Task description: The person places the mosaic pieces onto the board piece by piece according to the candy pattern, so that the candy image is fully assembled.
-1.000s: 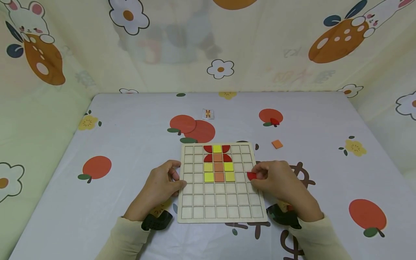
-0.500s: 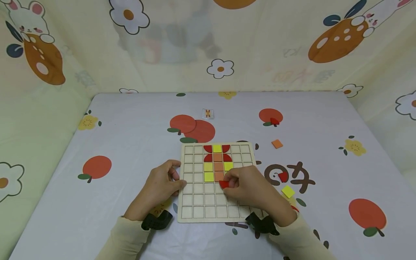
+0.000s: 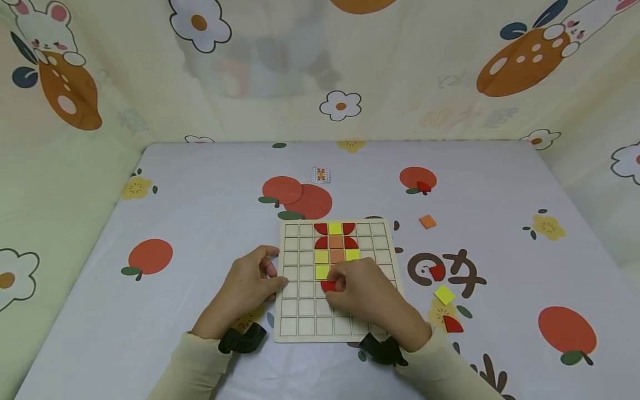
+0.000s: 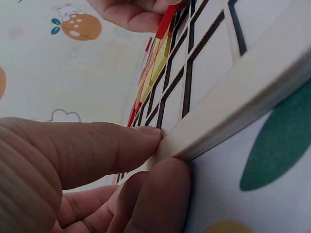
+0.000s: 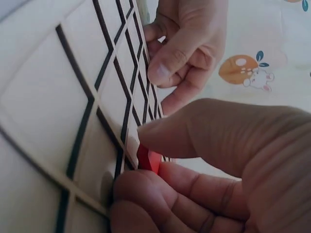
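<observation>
A wooden grid board lies in front of me in the head view. My left hand pinches its left edge, thumb on the rim and fingers against the side, as the left wrist view shows. Over the fifth row, just below the lower left yellow tile, my right hand pinches a red quarter-circle tile between thumb and fingertips. In the right wrist view that red tile is tilted close over the grid's dividers. Red, yellow and orange tiles fill cells in the upper middle columns; my right hand hides some cells.
Right of the board lie a loose yellow tile, red quarter-circle tiles and an orange tile. Another red piece lies farther back. A small pattern card rests behind the board on the printed cloth.
My right hand has moved left across the board with the red tile, from the right edge to the middle columns. My left hand has stayed on the left edge.
</observation>
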`<state>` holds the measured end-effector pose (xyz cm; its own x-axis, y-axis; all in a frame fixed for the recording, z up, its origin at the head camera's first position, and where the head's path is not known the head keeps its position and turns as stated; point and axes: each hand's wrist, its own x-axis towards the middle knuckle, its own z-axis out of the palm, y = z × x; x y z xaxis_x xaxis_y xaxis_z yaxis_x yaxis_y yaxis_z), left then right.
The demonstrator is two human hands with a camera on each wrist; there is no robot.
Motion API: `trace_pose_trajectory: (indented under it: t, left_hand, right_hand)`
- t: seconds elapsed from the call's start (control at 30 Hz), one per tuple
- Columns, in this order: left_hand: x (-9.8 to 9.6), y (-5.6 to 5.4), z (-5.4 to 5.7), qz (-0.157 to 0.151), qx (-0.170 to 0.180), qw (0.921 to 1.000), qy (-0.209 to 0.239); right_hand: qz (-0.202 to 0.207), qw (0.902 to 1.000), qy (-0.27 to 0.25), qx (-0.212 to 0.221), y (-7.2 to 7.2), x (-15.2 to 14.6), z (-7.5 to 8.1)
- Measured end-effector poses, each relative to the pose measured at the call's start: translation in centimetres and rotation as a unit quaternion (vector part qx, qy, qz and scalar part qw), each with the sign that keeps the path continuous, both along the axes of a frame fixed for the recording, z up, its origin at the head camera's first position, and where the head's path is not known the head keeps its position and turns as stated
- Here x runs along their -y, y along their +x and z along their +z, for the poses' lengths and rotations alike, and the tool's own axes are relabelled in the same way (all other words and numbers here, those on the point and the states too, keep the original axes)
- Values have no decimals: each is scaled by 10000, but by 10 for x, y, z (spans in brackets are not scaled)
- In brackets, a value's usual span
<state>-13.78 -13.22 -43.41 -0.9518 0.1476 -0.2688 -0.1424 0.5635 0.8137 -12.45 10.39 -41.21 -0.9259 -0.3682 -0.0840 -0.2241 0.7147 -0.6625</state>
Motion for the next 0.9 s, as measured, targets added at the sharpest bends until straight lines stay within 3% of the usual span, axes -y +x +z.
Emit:
trace_pose_trajectory:
  t: [0.9]
  left_hand:
    - [0, 0, -1, -24, -64, 10000, -8]
  right_hand:
    - [-175, 9998, 76, -116, 1, 8, -3]
